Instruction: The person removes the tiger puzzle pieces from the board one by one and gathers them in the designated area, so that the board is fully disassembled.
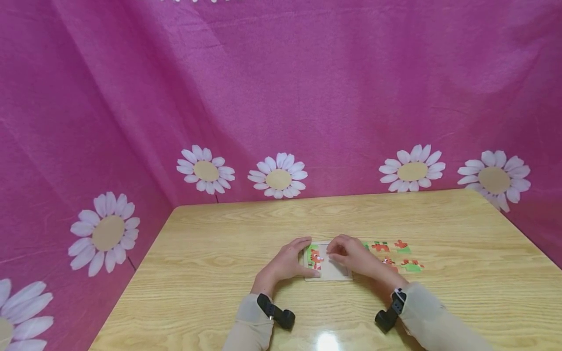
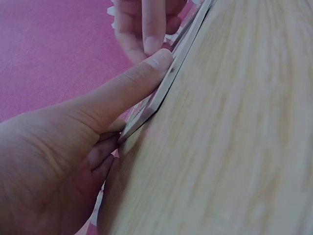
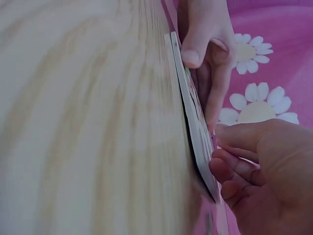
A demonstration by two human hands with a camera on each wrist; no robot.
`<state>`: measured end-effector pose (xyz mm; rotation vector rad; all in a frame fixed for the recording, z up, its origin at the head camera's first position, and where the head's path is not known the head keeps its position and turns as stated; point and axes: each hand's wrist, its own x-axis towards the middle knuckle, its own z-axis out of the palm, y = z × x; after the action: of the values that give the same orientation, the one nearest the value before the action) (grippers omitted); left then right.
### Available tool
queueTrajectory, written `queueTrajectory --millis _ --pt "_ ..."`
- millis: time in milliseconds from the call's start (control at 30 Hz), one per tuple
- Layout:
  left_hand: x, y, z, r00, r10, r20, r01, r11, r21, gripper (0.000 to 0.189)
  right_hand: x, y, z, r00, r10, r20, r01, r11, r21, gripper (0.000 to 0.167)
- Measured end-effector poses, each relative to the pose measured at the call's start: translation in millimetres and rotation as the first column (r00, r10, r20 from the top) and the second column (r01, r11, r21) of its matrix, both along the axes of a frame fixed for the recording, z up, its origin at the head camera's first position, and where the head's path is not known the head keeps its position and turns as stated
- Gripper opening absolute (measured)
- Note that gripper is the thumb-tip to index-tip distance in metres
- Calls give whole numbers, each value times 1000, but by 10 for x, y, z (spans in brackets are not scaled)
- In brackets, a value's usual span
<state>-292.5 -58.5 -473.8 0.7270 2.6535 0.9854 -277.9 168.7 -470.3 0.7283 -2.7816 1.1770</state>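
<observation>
A shallow puzzle tray (image 1: 339, 272) lies on the table, with joined red, green and white puzzle pieces (image 1: 314, 257) along its left side. My left hand (image 1: 290, 259) grips the tray's left end, thumb at the near edge and fingers round the far side. In the left wrist view, the thumb lies on the tray's rim (image 2: 151, 104). Over the middle of the tray, my right hand (image 1: 354, 254) has its thumb and fingertips brought together beside the joined pieces. Whether a piece is between those fingertips is hidden.
Several loose puzzle pieces (image 1: 402, 246) lie on the wooden table (image 1: 210, 273) right of the tray, some partly behind the right hand. A pink curtain (image 1: 307, 97) with white flowers hangs along the table's back and left. Both wrists wear black straps with cameras (image 1: 281, 314).
</observation>
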Motion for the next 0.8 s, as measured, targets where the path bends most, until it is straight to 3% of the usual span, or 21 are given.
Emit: queueTrajectory --millis 367,800 --pt "11 -9 3 1000 19 16 -19 1000 16 94 -127 -244 -46 999 -21 -27 21 1000 8 3" --pt "1 -6 -14 1000 21 8 -21 1000 0 93 -156 -392 3 998 -62 0 62 997 42 5"
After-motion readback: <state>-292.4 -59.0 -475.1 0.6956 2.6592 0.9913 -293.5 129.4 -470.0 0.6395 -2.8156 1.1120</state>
